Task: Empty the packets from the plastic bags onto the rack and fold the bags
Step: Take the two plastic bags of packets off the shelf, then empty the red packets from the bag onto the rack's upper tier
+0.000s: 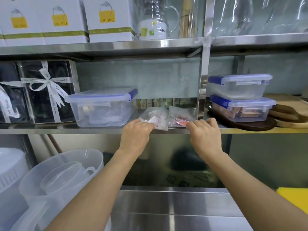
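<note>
On the steel rack's middle shelf [100, 130], just right of the clear lidded tub [101, 109], two plastic bags lie side by side at the front edge. Left bag [155, 117]: packets inside, zip apparently shut. Right bag [180, 116]: red packets inside. Left hand [135, 132] fingers pinch the left bag's near corner; right hand [205, 130] fingers grip the right bag's edge. Judgement: nothing emptied, nothing folded; task barely begun.

A commercial kitchen storeroom: stainless steel rack [150, 45] holding food containers [101, 109], boxed glassware [65, 20], cutting boards [290, 112].
</note>
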`<state>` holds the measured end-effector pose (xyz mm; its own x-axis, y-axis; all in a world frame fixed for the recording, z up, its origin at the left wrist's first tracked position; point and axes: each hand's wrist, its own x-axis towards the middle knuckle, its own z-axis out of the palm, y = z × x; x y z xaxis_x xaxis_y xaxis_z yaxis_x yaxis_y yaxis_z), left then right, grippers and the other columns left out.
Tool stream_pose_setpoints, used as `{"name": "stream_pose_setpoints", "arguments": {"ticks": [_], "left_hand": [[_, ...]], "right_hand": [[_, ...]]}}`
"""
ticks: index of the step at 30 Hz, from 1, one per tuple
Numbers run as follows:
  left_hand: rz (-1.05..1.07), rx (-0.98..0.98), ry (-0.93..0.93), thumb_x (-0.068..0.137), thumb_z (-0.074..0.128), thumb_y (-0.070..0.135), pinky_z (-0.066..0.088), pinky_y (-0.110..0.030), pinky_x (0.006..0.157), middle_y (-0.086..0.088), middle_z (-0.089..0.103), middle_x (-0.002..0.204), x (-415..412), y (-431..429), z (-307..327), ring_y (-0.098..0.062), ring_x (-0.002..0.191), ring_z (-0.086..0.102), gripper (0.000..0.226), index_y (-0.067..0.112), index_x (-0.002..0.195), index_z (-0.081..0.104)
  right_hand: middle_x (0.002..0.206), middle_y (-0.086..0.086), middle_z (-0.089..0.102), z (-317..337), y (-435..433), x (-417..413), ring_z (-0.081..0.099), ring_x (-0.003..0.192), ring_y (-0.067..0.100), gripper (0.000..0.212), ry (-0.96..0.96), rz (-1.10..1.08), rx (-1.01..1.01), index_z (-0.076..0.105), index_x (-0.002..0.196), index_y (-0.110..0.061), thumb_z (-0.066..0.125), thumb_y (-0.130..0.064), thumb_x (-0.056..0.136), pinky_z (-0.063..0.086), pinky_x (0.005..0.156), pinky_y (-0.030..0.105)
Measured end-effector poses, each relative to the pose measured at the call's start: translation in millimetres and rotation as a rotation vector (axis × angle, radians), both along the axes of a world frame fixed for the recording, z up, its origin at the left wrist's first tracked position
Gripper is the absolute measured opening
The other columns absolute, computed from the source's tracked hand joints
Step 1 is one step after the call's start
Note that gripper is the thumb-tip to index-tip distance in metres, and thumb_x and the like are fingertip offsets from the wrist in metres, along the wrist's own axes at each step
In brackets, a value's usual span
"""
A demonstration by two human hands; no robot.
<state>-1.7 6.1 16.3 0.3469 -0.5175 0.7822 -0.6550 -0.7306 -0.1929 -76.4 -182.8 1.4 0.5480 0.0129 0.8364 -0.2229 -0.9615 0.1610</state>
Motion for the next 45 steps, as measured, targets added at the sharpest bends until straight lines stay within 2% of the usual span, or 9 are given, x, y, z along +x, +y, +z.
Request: {"name": "stream_pose_setpoints", "arguments": {"ticks": [7,12,15,21,26,33,38,41,45], "left_hand": [[0.022,0.010,0.014,0.051,0.073,0.003,0.041,-0.023,0.036,-0.001,0.063,0.046,-44,26,69,-0.023,0.037,0.058,0.022,0.023,0.060,0.071],[0.147,-0.004,0.213,0.089,0.054,0.020,0.035,-0.030,0.067,-0.007,0.070,0.102,-102,52,128,-0.030,0.097,0.061,0.022,0.027,0.102,0.069],[0.148,0.020,0.262,0.092,0.052,0.021,0.039,-0.030,0.070,0.000,0.070,0.107,-138,74,151,-0.025,0.098,0.060,0.022,0.028,0.102,0.069],[0.006,0.225,0.696,0.078,0.071,0.018,0.040,-0.021,0.059,0.005,0.064,0.075,-207,107,127,-0.014,0.075,0.057,0.011,0.014,0.088,0.074],[0.004,0.529,0.962,0.077,0.073,0.018,0.053,-0.031,0.074,0.007,0.065,0.064,-252,123,46,-0.011,0.064,0.060,0.005,0.015,0.081,0.075],[0.121,0.223,0.560,0.087,0.056,0.019,0.044,-0.031,0.069,-0.001,0.070,0.096,-288,142,60,-0.020,0.083,0.060,0.016,0.024,0.093,0.070],[0.055,0.044,0.311,0.076,0.063,0.010,0.037,-0.033,0.055,-0.010,0.072,0.080,-333,164,12,-0.034,0.074,0.066,0.014,0.018,0.084,0.072],[0.009,0.187,0.318,0.048,0.071,0.009,0.034,-0.021,0.036,-0.002,0.061,0.046,-373,179,-55,-0.023,0.039,0.058,0.015,0.019,0.057,0.067],[-0.073,0.448,0.511,0.037,0.079,0.020,0.036,-0.014,0.035,0.009,0.062,0.047,-433,202,-166,-0.008,0.039,0.058,0.024,0.030,0.056,0.068]], "right_hand": [[0.066,0.009,0.070,67,20,-60,0.065,0.060,0.027,0.012,-0.018,0.164,0.115,0.064,0.077,-0.007,0.072,0.000,0.070,0.046,0.069,0.037],[0.087,0.009,0.068,127,32,-123,0.058,0.077,0.030,0.010,0.070,0.149,0.266,0.062,0.093,-0.005,0.056,-0.011,0.087,0.034,0.075,0.036],[0.087,0.013,0.068,148,36,-162,0.058,0.079,0.034,0.014,0.098,0.166,0.340,0.063,0.093,-0.005,0.051,-0.012,0.090,0.033,0.066,0.032],[0.088,0.010,0.067,132,58,-227,0.061,0.084,0.030,0.009,0.558,0.152,0.375,0.064,0.082,-0.016,0.056,-0.012,0.084,0.047,0.070,0.033],[0.085,0.004,0.065,61,96,-272,0.063,0.088,0.026,0.014,0.958,0.167,0.328,0.068,0.085,-0.015,0.054,-0.014,0.082,0.052,0.079,0.038],[0.100,0.011,0.068,54,107,-304,0.060,0.094,0.034,0.018,0.575,0.113,0.169,0.064,0.095,-0.016,0.049,-0.012,0.086,0.036,0.070,0.032],[0.057,0.006,0.064,20,121,-351,0.060,0.053,0.030,0.012,0.153,0.277,0.013,0.061,0.067,-0.011,0.056,0.000,0.066,0.030,0.057,0.032],[0.057,0.003,0.060,-53,134,-387,0.055,0.050,0.025,0.027,0.230,0.374,-0.010,0.055,0.081,-0.018,0.062,0.000,0.061,0.033,0.055,0.032],[0.054,-0.006,0.058,-164,151,-444,0.056,0.049,0.016,0.028,0.667,0.440,-0.067,0.058,0.066,-0.024,0.067,-0.011,0.044,0.028,0.059,0.026]]}}
